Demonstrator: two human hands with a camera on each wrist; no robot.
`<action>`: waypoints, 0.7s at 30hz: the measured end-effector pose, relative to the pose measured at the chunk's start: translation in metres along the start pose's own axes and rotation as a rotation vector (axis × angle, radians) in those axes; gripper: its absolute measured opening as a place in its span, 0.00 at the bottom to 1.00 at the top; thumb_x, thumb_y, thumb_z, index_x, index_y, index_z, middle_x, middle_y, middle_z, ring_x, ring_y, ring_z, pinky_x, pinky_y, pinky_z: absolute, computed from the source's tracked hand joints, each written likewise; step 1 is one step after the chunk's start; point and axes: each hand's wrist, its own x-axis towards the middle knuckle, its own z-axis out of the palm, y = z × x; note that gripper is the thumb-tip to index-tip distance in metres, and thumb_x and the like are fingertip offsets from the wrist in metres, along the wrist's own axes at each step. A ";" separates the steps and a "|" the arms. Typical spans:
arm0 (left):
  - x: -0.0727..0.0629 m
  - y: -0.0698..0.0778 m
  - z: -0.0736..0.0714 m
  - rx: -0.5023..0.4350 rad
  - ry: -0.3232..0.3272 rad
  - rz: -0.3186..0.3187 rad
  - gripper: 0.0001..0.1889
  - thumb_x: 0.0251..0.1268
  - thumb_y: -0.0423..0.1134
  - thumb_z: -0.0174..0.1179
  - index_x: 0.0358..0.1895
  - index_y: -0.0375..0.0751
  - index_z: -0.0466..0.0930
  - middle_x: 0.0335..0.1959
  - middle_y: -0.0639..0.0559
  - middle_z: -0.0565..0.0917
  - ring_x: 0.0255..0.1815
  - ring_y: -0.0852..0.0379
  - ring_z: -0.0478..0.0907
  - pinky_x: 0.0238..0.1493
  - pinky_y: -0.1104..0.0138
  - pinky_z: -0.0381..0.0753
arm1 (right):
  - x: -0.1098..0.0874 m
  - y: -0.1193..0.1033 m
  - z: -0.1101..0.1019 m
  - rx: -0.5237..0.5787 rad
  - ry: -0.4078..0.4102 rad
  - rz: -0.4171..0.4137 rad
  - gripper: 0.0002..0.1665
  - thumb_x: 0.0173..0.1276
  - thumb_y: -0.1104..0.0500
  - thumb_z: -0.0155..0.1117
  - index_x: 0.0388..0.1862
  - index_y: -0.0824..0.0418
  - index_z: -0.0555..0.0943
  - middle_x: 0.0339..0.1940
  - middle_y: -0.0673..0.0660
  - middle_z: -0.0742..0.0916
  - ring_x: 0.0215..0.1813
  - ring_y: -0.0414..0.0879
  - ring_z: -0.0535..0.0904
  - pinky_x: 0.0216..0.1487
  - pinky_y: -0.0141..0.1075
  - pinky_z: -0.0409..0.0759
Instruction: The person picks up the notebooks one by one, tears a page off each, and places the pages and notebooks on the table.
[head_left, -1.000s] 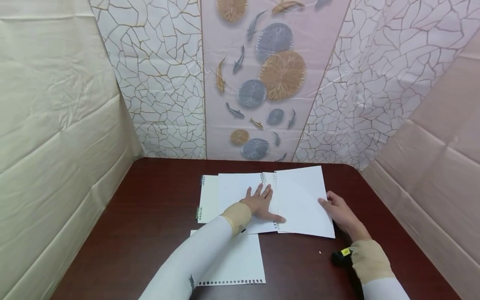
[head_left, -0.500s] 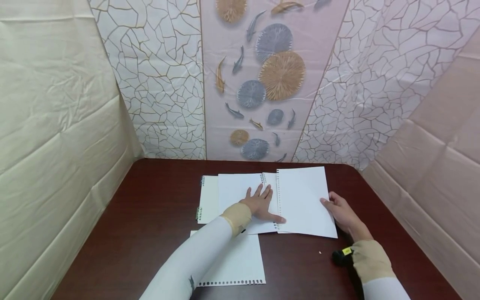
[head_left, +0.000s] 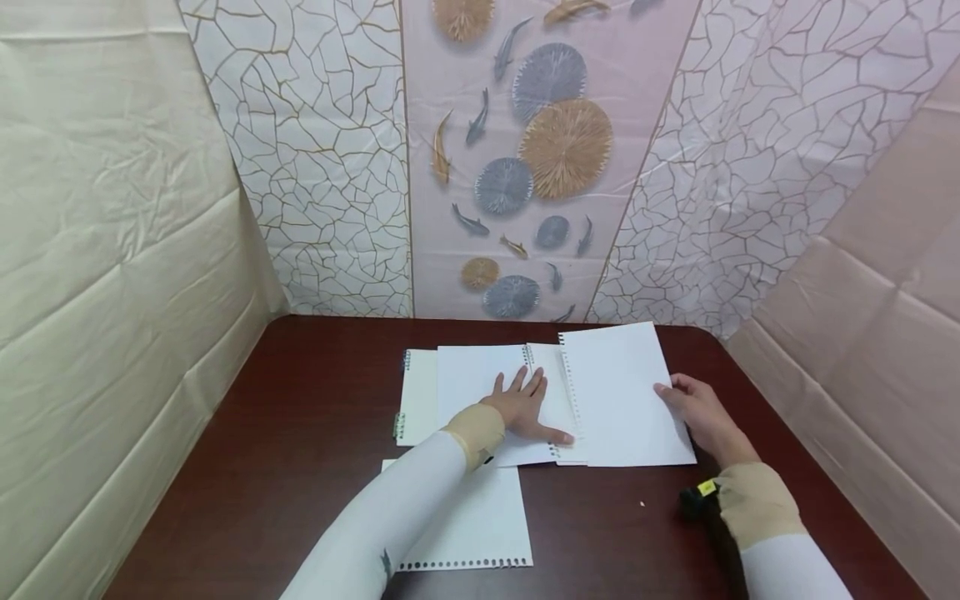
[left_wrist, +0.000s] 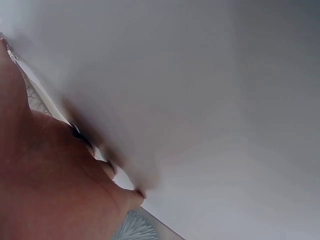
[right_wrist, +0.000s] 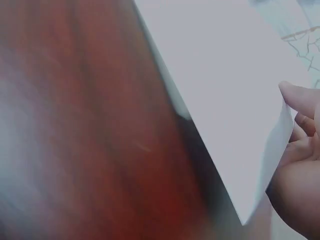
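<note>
An open spiral notebook [head_left: 472, 375] with white pages lies near the back of the table. My left hand [head_left: 519, 412] rests flat on it with fingers spread, its thumb pointing right across the binding. On the right, my right hand [head_left: 701, 414] pinches the right edge of a white sheet [head_left: 622, 400], thumb on top and fingers beneath. Punched holes run down the sheet's left edge, which lies to the right of the binding over the notebook's right page [head_left: 553, 392]. In the right wrist view the sheet [right_wrist: 220, 100] slants over the table, its near corner lifted.
Another sheet with punched holes [head_left: 472, 525] lies in front, partly under the left sleeve. A pale page with ring bindings [head_left: 417, 396] shows at the notebook's left. A black object with a yellow label [head_left: 697, 500] is by the right wrist. Patterned cloth [head_left: 510, 167] hangs behind the table [head_left: 300, 467].
The white sheet has moved right, away from the binding, with my right hand pinching it. More of the page beneath now shows. My left hand has stayed in place.
</note>
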 end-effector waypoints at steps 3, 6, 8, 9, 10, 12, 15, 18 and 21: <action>0.000 -0.001 0.000 -0.007 -0.006 0.005 0.71 0.51 0.91 0.48 0.88 0.52 0.30 0.88 0.59 0.27 0.86 0.53 0.18 0.83 0.45 0.25 | 0.005 -0.006 -0.015 -0.079 0.041 0.002 0.25 0.85 0.46 0.57 0.56 0.70 0.76 0.42 0.59 0.84 0.41 0.47 0.80 0.39 0.38 0.82; -0.001 -0.002 -0.001 -0.012 -0.011 0.003 0.71 0.51 0.91 0.48 0.88 0.53 0.29 0.87 0.59 0.26 0.86 0.53 0.17 0.83 0.46 0.24 | 0.010 -0.010 -0.032 -0.153 0.071 -0.010 0.26 0.85 0.46 0.57 0.57 0.71 0.77 0.45 0.63 0.83 0.40 0.48 0.79 0.37 0.38 0.81; -0.001 -0.001 0.000 -0.008 -0.007 -0.003 0.71 0.51 0.92 0.48 0.88 0.53 0.29 0.87 0.59 0.26 0.86 0.53 0.18 0.83 0.46 0.25 | 0.013 -0.012 -0.044 -0.199 0.083 -0.017 0.27 0.85 0.47 0.56 0.58 0.73 0.76 0.47 0.66 0.82 0.41 0.49 0.79 0.37 0.38 0.81; -0.002 0.000 0.000 -0.005 -0.006 -0.005 0.70 0.51 0.92 0.47 0.88 0.53 0.29 0.87 0.59 0.26 0.86 0.54 0.18 0.83 0.46 0.25 | 0.013 -0.013 -0.051 -0.224 0.084 -0.024 0.27 0.86 0.47 0.55 0.58 0.73 0.76 0.48 0.68 0.82 0.41 0.50 0.79 0.37 0.37 0.80; -0.002 0.000 0.000 -0.002 -0.005 -0.007 0.70 0.51 0.92 0.47 0.88 0.54 0.29 0.88 0.59 0.26 0.86 0.54 0.18 0.83 0.46 0.25 | 0.014 -0.013 -0.056 -0.247 0.082 -0.032 0.28 0.86 0.47 0.54 0.59 0.74 0.75 0.49 0.69 0.81 0.42 0.51 0.79 0.38 0.37 0.79; -0.005 0.001 -0.001 0.007 0.000 -0.010 0.70 0.51 0.92 0.46 0.88 0.54 0.30 0.88 0.60 0.26 0.86 0.54 0.18 0.83 0.47 0.26 | 0.016 -0.013 -0.067 -0.291 0.079 -0.049 0.27 0.86 0.49 0.53 0.59 0.76 0.74 0.51 0.73 0.80 0.43 0.53 0.78 0.38 0.37 0.78; -0.010 0.004 -0.004 0.024 0.004 -0.013 0.70 0.51 0.93 0.45 0.89 0.55 0.32 0.88 0.60 0.28 0.87 0.54 0.20 0.84 0.46 0.29 | 0.016 -0.008 -0.081 -0.352 0.074 -0.089 0.26 0.86 0.52 0.53 0.56 0.79 0.74 0.50 0.76 0.80 0.43 0.54 0.77 0.38 0.37 0.77; -0.012 0.005 -0.005 0.035 0.007 -0.026 0.69 0.50 0.93 0.45 0.89 0.55 0.33 0.88 0.61 0.29 0.87 0.54 0.21 0.84 0.46 0.29 | 0.017 -0.001 -0.091 -0.386 0.072 -0.142 0.23 0.85 0.56 0.54 0.51 0.80 0.76 0.44 0.74 0.82 0.38 0.51 0.77 0.35 0.37 0.77; -0.010 0.004 -0.005 0.041 -0.005 -0.037 0.69 0.51 0.93 0.45 0.89 0.55 0.31 0.88 0.61 0.27 0.87 0.54 0.20 0.84 0.47 0.28 | 0.019 0.007 -0.097 -0.435 0.077 -0.196 0.18 0.83 0.58 0.55 0.42 0.76 0.77 0.36 0.67 0.82 0.34 0.49 0.75 0.32 0.37 0.75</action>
